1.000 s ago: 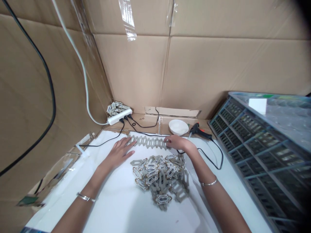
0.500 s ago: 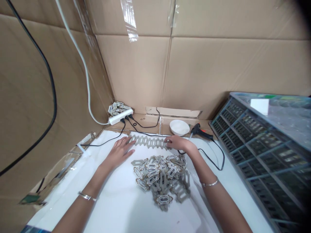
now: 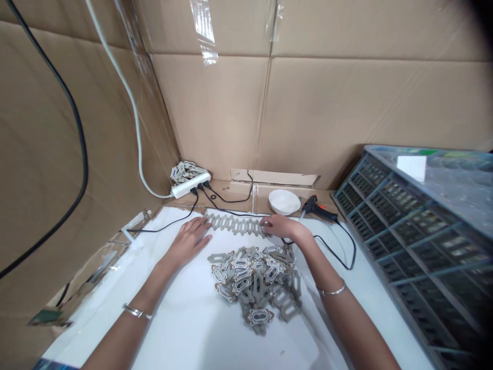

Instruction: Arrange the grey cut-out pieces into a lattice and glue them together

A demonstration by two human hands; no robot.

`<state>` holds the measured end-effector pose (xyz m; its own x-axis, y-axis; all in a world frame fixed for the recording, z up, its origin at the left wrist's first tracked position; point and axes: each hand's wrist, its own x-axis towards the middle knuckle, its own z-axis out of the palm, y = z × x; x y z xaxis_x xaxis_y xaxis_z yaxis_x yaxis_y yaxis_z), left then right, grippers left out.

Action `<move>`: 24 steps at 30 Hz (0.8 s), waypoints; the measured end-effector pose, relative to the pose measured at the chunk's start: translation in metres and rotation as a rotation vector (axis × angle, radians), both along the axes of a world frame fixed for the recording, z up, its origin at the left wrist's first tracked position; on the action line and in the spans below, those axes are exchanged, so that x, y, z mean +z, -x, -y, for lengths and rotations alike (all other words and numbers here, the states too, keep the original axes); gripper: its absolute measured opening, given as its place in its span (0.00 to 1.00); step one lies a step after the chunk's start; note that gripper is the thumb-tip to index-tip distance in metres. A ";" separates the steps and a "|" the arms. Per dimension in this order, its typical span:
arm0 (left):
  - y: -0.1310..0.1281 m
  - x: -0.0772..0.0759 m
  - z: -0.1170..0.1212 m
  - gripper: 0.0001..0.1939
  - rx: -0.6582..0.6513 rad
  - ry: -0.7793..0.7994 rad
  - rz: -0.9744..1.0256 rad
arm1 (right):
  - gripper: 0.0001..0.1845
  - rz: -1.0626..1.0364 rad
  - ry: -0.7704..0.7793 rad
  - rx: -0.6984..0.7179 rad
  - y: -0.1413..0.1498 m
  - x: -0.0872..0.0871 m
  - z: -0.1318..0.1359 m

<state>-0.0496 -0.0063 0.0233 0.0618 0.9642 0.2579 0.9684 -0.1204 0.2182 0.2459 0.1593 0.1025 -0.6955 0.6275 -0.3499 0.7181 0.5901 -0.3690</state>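
A row of flat grey ornate cut-out pieces (image 3: 235, 224) lies side by side on the white sheet (image 3: 185, 318). My left hand (image 3: 190, 239) rests flat at the row's left end, fingers stretched out and touching it. My right hand (image 3: 280, 226) is at the row's right end, fingers curled onto the last piece. A loose heap of the same pieces (image 3: 256, 280) lies just in front of the row, between my forearms. Both wrists wear thin metal bangles.
Cardboard walls close in the back and left. A white power strip (image 3: 190, 185) with black and white cables sits in the back corner beside more pieces (image 3: 184, 170). A white bowl (image 3: 284, 201) and a glue gun (image 3: 318, 207) lie behind; a blue-grey crate (image 3: 416, 231) stands at right.
My left hand has slid slightly back and left along the row's end. My right hand stays at the right end. The view shifted a little.
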 end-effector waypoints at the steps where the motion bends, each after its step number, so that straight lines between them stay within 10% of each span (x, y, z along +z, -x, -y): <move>1: -0.001 0.000 0.000 0.23 -0.013 -0.003 0.003 | 0.20 0.003 -0.002 0.000 0.000 -0.001 0.000; 24: -0.016 0.014 0.002 0.19 -0.115 -0.017 0.037 | 0.14 0.026 -0.036 0.011 0.002 0.009 0.005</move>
